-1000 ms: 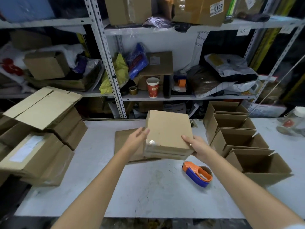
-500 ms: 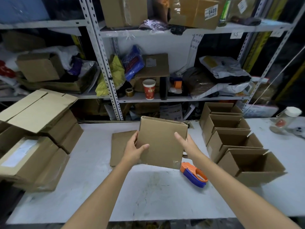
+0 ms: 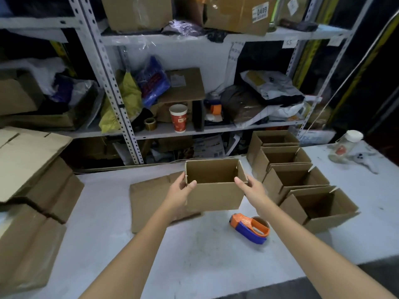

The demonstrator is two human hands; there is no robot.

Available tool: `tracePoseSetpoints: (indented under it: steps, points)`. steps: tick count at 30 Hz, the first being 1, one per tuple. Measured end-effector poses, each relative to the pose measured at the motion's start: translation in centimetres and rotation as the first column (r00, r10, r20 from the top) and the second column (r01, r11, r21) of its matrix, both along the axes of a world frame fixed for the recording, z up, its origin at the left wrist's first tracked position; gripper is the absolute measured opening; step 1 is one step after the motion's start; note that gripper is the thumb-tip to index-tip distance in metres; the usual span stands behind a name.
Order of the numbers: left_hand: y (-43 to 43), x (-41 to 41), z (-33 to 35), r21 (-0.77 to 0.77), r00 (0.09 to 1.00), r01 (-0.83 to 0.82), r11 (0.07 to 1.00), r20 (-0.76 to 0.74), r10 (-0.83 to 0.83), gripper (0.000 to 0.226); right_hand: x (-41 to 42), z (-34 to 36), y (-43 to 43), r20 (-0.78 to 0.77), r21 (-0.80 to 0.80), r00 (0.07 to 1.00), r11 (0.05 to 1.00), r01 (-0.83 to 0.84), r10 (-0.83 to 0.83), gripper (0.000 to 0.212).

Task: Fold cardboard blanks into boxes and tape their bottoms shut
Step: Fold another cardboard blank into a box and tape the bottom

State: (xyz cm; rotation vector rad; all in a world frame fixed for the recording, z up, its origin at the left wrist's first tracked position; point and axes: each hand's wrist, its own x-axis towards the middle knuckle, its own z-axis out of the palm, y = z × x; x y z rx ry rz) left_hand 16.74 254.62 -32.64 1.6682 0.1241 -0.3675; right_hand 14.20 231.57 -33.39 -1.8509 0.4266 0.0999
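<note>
Right now we see both hands gripping one open cardboard box [image 3: 212, 190], held upright just above the white desk [image 3: 194, 255] with its open top facing the camera. Our left hand [image 3: 180, 190] clasps the box's left corner, thumb hooked over the near rim; our right hand [image 3: 251, 187] presses the right corner, fingers against the side wall. Beneath and left of the box lies a flat cardboard blank [image 3: 149, 203]. Near our right forearm, an orange and blue tape dispenser [image 3: 250, 229] rests on the desk, apart from the box. To the right stands a row of four finished open boxes [image 3: 302, 186], touching one another. Stacks of flat blanks [image 3: 32, 180] sit at the left edge.

On the shelving behind, we can read "0409" on a white label [image 3: 260, 13] stuck to a carton on the upper shelf, and a handwritten "55" on a tag [image 3: 289, 43] at the shelf edge. A red paper cup [image 3: 178, 118] carries a printed design too small for us to read.
</note>
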Motion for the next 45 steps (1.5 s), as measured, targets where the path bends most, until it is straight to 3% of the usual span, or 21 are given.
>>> tracePoseSetpoints:
  steps: [2, 4, 12, 20, 24, 32, 36, 40, 45]
  points:
    - [-1.2, 1.6, -0.2, 0.006, 0.999, 0.037, 0.999, 0.031, -0.038, 0.064, 1.1, -0.9, -1.3, 0.048, -0.060, 0.998, 0.998, 0.029, -0.026, 0.053]
    - [-2.6, 3.5, -0.7, 0.028, 0.997, 0.060, 0.998, 0.050, -0.062, 0.067, 2.8, -2.0, -2.8, 0.052, -0.070, 0.998, 0.997, 0.039, -0.035, 0.063]
    - [-8.5, 11.8, -5.1, 0.072, 1.000, -0.013, 0.997, -0.002, 0.013, 0.073, 12.6, -5.2, -8.5, -0.014, -0.037, 0.998, 0.998, -0.058, 0.058, 0.056]
    - [-12.2, 17.3, -8.7, 0.096, 0.994, -0.054, 0.994, -0.086, 0.062, 0.075, 19.1, -9.5, -13.0, -0.093, -0.004, 0.993, 0.997, -0.073, 0.072, 0.101]
    - [-13.2, 18.6, -9.3, 0.082, 0.991, -0.050, 0.995, -0.120, 0.060, 0.076, 20.0, -8.7, -13.3, -0.135, -0.049, 0.990, 0.998, -0.049, 0.042, 0.082]
    - [-14.4, 19.7, -9.2, 0.187, 0.993, -0.033, 0.982, -0.106, 0.054, 0.072, 21.2, -9.7, -14.7, -0.163, 0.019, 0.986, 0.999, -0.043, 0.045, 0.087]
    - [-14.5, 19.5, -9.0, 0.253, 0.994, -0.014, 0.967, -0.101, 0.041, 0.068, 20.9, -8.9, -14.5, -0.168, 0.012, 0.985, 0.999, -0.045, 0.047, 0.079]
    - [-13.9, 18.3, -8.0, 0.269, 0.993, -0.036, 0.962, -0.099, 0.065, 0.071, 19.4, -7.3, -14.0, -0.160, -0.077, 0.987, 0.997, -0.018, 0.005, 0.069]
    - [-12.1, 14.7, -6.6, 0.291, 0.998, 0.028, 0.956, -0.059, -0.011, 0.057, 14.5, -5.6, -12.4, -0.132, -0.145, 0.990, 0.989, 0.035, -0.054, 0.059]
